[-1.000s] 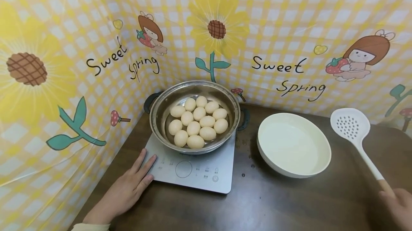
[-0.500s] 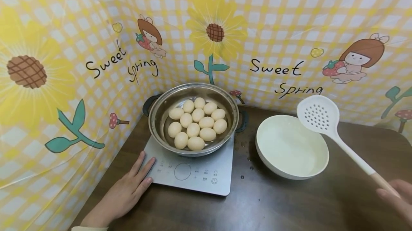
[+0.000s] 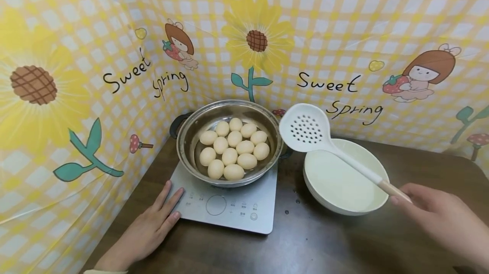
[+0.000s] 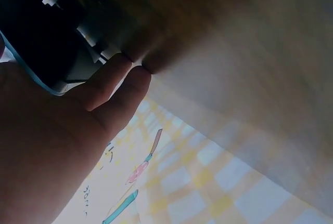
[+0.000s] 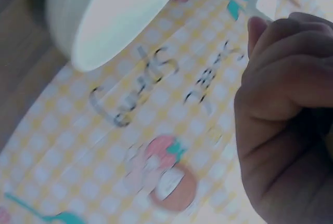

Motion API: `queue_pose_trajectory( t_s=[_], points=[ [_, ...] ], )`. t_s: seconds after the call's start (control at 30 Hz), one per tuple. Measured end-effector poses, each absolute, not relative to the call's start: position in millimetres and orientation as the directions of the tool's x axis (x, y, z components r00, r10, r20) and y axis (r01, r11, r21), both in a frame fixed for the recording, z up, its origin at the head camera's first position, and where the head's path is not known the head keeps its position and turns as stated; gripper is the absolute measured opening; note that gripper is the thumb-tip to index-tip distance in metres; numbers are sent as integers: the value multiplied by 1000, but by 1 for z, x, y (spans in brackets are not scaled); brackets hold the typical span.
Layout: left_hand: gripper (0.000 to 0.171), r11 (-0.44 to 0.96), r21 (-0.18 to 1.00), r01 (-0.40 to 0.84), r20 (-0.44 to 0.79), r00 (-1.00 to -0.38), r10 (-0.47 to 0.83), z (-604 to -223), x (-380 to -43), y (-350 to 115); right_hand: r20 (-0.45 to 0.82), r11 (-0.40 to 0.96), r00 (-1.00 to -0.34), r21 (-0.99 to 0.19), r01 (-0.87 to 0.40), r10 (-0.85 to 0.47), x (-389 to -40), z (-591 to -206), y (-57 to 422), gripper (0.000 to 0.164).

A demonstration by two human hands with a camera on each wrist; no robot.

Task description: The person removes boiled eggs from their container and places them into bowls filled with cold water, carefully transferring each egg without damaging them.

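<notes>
In the head view my right hand (image 3: 439,210) grips the wooden handle end of a white slotted skimmer (image 3: 305,127). Its perforated head hovers between the steel pot and the cream bowl (image 3: 344,180), and its shaft crosses above the bowl. Several pale eggs (image 3: 234,138) lie in the steel pot (image 3: 187,161), which stands on a silver induction cooker (image 3: 244,219). My left hand (image 3: 147,227) rests with extended fingers against the cooker's left edge. The right wrist view shows curled fingers (image 5: 291,73) and part of the skimmer; the left wrist view is dark.
A dark wooden table (image 3: 298,248) bears everything, with water drops (image 3: 287,212) between cooker and bowl. Close behind and at the left hangs a yellow checked cloth (image 3: 328,23). The pot has dark side handles (image 3: 178,123).
My right hand has carried the skimmer leftward from the table's right side, over the bowl to near the pot's right rim. My left hand has stayed at the cooker's edge.
</notes>
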State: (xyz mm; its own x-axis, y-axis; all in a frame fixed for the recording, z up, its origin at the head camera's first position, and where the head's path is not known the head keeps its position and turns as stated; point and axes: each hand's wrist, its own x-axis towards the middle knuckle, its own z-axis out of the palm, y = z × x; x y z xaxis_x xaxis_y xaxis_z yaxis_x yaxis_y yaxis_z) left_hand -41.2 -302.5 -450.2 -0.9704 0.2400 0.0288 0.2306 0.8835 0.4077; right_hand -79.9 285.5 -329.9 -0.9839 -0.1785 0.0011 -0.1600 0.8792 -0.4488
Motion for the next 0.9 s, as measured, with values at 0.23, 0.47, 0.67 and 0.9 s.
queue_pose_trajectory(
  t_s=[0.23, 0.47, 0.67, 0.9],
  points=[
    [56, 878, 417, 235, 29, -969, 246, -450, -44, -301, 141, 858, -949, -406, -315, -282, -93, -323, 238, 6],
    [56, 877, 422, 228, 28, -971, 238, -449, -43, -302, 490, 800, -738, -126, -586, -464, -107, -330, 211, 24],
    [56, 883, 422, 206, 12, -975, 221, -448, -41, -303, 651, 748, -544, 54, -661, -529, -113, -331, 196, 47],
    [55, 882, 419, 218, 26, -973, 229, -448, -41, -303, 641, 744, -538, 78, -664, -548, -114, -333, 197, 47]
  ],
)
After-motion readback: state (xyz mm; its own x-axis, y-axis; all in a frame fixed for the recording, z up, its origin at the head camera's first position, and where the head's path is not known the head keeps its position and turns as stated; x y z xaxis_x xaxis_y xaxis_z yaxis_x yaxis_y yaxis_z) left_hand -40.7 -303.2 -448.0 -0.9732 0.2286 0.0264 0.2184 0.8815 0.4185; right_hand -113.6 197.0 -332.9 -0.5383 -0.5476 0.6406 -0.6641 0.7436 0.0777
